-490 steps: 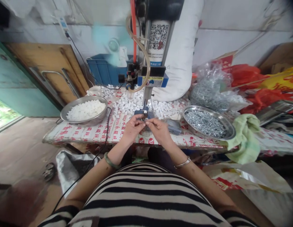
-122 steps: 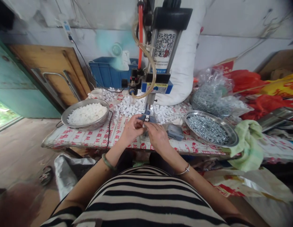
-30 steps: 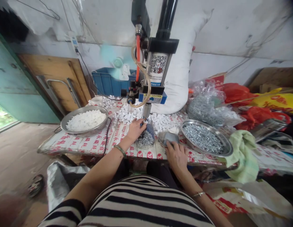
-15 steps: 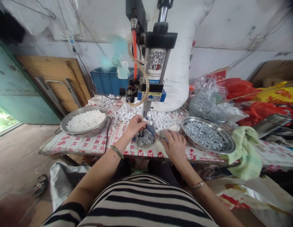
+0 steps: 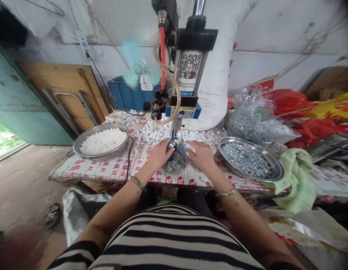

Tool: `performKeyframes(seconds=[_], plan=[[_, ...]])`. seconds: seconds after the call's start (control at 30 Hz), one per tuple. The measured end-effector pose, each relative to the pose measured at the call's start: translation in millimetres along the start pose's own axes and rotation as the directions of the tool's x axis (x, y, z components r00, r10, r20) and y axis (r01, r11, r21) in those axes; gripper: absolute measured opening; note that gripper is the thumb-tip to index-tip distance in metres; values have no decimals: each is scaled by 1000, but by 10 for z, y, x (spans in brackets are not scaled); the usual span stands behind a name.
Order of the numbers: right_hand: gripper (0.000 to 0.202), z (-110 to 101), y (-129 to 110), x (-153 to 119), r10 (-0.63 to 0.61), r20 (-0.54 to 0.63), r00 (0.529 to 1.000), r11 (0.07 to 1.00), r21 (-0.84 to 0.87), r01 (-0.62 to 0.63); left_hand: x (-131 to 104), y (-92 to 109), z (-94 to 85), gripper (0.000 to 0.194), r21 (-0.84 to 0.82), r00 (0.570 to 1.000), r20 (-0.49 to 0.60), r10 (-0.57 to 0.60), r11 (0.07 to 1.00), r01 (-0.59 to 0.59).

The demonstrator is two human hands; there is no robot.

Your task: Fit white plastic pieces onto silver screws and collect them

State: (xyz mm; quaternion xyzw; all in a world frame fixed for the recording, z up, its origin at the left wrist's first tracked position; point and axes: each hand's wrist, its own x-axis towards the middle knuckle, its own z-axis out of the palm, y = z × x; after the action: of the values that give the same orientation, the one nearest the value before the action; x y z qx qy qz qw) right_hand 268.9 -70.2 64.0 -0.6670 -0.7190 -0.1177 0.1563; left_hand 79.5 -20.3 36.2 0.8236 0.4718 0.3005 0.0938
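Note:
My left hand is at the left side of the press, its fingers closed near the press tip, on something I cannot make out. On the other side, my right hand has thumb and fingers bent together beside small white pieces; what they hold is too small to name. Between the hands lies a heap of metal pins in front of the press base. White plastic pieces are scattered behind my hands. A steel bowl of metal pins stands to the right of my right hand.
A bowl of white pieces stands at the left on the table. Behind are a blue crate, a small fan and a white sack. Plastic bags and a green cloth are at the right.
My right hand has moved left and up, from the table beside the pin bowl to the press tip. My left hand stays near the press. The view has shifted slightly.

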Motion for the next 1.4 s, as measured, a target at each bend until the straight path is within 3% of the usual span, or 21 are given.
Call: performKeyframes(seconds=[0.1,0.17,0.2,0.27,0.43,0.6,0.83,0.93,1.0,1.07,1.1,1.17,1.27,1.4], plan=[[37,-183,607,-85,307,64,949,931,-225,-286,-4,-58,-58,31,-15,991,114,-76,997,78],[35,-244,1032,-160,525,224,821,823,-379,-423,8,-74,-63,27,23,969,235,-75,997,72],[34,-258,1211,-199,572,300,763,797,-422,-432,15,-74,-57,24,39,962,261,-75,997,67],[30,-261,1464,-271,587,380,714,795,-435,-422,30,-69,-43,19,38,967,236,-98,995,91],[28,-217,1598,-365,549,399,734,825,-399,-400,20,-109,-76,18,-138,970,192,-151,974,179],[30,-188,1549,-407,536,344,771,835,-354,-422,-40,-155,-99,12,-109,959,237,-155,977,184],[32,-344,1511,-380,547,284,787,825,-339,-451,-54,-158,-87,6,-382,982,50,-180,905,186],[35,-385,1345,-289,469,235,851,876,-246,-415,-91,-46,-101,5,-605,969,100,-225,759,239],[34,-352,1078,-231,359,123,925,933,-20,-359,-131,81,-111,10,-760,952,199,-232,577,299],[29,-266,695,-191,293,-12,956,905,327,-274,-175,213,-118,15,-852,936,272,-222,396,341],[25,-211,480,-179,270,-9,963,842,487,-231,-195,269,-120,17,-879,930,292,-222,322,352],[19,-100,66,-167,232,48,972,611,770,-184,-229,348,-121,24,-907,917,321,-237,200,369],[17,1,-381,-176,221,28,975,339,935,-104,-267,385,-121,31,-915,897,356,-261,101,392],[18,10,-579,-203,252,-17,967,250,967,-48,-309,382,-141,36,-921,897,336,-289,98,376]])
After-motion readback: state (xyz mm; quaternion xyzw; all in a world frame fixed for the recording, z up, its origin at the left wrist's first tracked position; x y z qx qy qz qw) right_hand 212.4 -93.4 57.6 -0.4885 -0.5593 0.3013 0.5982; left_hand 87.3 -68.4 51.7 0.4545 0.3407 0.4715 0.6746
